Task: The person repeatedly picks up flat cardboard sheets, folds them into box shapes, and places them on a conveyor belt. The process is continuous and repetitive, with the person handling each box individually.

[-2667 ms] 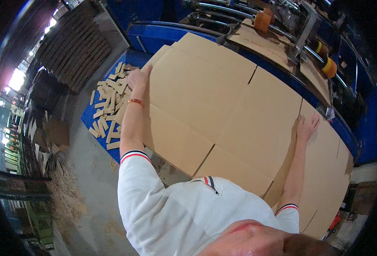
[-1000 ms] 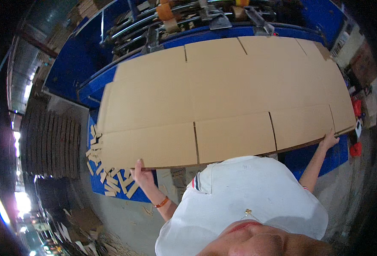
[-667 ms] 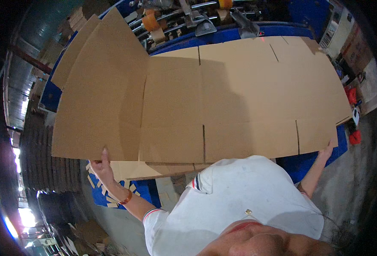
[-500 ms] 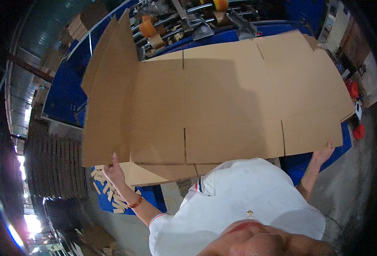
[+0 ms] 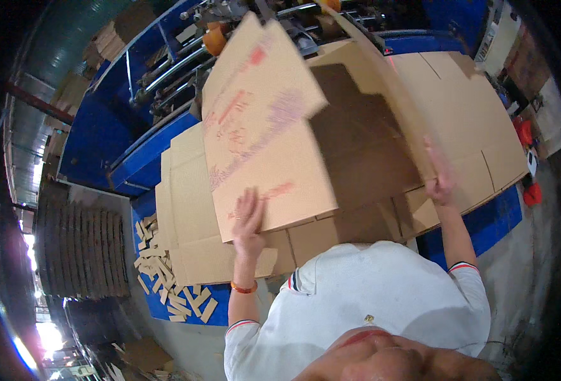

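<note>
A brown cardboard box blank (image 5: pixel 363 146) stands partly folded in front of me, with its left and right panels raised and leaning inward. My left hand (image 5: pixel 249 222) lies with fingers stretched out against the outside of the left panel, which carries red and purple print. On the outside of the raised right panel (image 5: pixel 388 82), my right hand (image 5: pixel 440 181) presses with its fingers extended and slightly blurred. Beneath lies another flat cardboard blank (image 5: pixel 188 209), showing at the left and the right.
A blue machine (image 5: pixel 118 127) with metal rods and orange rollers (image 5: pixel 215 39) stands beyond the cardboard. Small cardboard offcuts (image 5: pixel 166 279) lie on a blue surface at the left. Stacked cardboard (image 5: pixel 83 241) stands farther left. Red items (image 5: pixel 532 193) are at the right.
Both hands have moved inward, the left one to the right and the right one to the left. The end panels have swung up and over, exposing the printed side and the blank underneath.
</note>
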`<control>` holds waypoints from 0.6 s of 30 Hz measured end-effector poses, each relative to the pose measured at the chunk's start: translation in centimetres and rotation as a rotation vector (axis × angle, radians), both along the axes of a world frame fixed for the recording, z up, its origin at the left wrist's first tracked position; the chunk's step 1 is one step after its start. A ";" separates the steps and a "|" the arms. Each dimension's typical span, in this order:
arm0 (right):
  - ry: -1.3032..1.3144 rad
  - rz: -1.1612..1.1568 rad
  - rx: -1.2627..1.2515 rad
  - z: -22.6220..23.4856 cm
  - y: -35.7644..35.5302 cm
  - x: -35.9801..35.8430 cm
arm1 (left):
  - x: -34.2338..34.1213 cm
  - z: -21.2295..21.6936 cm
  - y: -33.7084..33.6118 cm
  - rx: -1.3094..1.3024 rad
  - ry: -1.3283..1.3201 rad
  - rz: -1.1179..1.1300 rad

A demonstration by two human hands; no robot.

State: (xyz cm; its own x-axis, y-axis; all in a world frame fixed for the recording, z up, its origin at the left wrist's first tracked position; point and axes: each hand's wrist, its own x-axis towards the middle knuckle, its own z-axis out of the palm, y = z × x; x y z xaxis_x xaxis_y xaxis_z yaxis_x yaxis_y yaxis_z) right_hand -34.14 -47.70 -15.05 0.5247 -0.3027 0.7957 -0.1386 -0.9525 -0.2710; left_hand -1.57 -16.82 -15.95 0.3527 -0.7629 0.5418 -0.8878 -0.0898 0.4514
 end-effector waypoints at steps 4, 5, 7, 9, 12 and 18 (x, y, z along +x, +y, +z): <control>0.413 0.103 -0.199 -2.9 2.5 2.9 | -1.5 -3.8 -1.3 0.335 -0.120 -0.156; 0.515 0.129 -0.192 -3.9 3.0 3.4 | -1.5 -4.2 -1.6 0.376 -0.138 -0.162; 0.603 0.143 -0.188 -4.9 3.1 4.0 | -1.3 -3.9 -2.2 0.448 -0.153 -0.169; 0.575 0.117 -0.196 -5.5 2.9 4.2 | -0.9 -2.8 -2.8 0.511 -0.146 -0.169; 0.592 0.132 -0.202 -4.5 2.6 5.2 | 0.5 -3.9 -3.0 0.425 -0.190 -0.154; 0.486 0.132 -0.320 -5.9 -0.1 8.5 | 3.7 -4.2 -5.4 0.383 -0.301 -0.138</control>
